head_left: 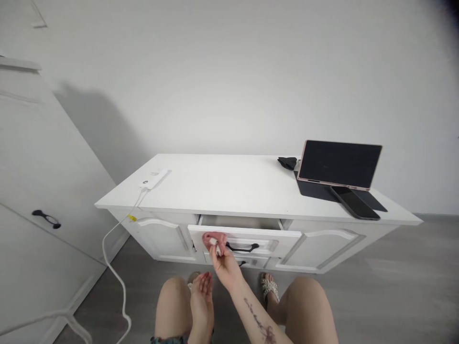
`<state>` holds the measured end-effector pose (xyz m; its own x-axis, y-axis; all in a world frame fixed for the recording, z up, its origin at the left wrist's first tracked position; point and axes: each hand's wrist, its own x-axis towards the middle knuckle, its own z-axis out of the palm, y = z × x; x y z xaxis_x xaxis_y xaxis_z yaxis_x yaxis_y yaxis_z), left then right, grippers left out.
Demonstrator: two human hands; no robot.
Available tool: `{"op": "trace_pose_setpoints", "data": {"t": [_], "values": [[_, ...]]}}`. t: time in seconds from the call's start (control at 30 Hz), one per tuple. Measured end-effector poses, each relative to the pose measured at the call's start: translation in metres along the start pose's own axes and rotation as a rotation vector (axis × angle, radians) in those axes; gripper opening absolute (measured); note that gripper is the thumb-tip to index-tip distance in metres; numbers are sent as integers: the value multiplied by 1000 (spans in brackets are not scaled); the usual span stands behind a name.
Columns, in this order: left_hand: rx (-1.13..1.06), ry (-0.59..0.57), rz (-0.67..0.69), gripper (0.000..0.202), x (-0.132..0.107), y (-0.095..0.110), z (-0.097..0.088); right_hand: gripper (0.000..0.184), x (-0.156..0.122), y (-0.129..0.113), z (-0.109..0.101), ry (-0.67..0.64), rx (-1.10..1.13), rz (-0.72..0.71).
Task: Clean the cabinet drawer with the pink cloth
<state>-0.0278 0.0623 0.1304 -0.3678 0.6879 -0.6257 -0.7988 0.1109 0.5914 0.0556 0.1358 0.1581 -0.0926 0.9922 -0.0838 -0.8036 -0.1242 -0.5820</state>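
Observation:
My right hand (227, 270) grips a pink cloth (209, 237) with a whitish patch near the fingertips. It presses the cloth against the upper drawer's white front (278, 235), just left of the black handle (242, 248). That drawer is pulled partly out of the white cabinet (215, 184), and part of its inside shows through the gap. Beside my left knee, my left hand (202, 298) is held low with its fingers stretched out and nothing in it.
On the cabinet top, a tablet (340, 164) stands at the right with a phone (355, 202) before it and a crumpled black item (287, 162) behind. A white power strip (154, 179) lies left, its cable (118, 277) trailing down. A tall white wardrobe (43, 167) borders the left.

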Motion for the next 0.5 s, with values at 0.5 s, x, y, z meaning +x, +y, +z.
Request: {"op": "trace_pose_setpoints", "data": {"t": [0.5], "values": [[101,-448,-288,14,-9,-25,105,32,-57,-176,-84,-200,676,239]]}}
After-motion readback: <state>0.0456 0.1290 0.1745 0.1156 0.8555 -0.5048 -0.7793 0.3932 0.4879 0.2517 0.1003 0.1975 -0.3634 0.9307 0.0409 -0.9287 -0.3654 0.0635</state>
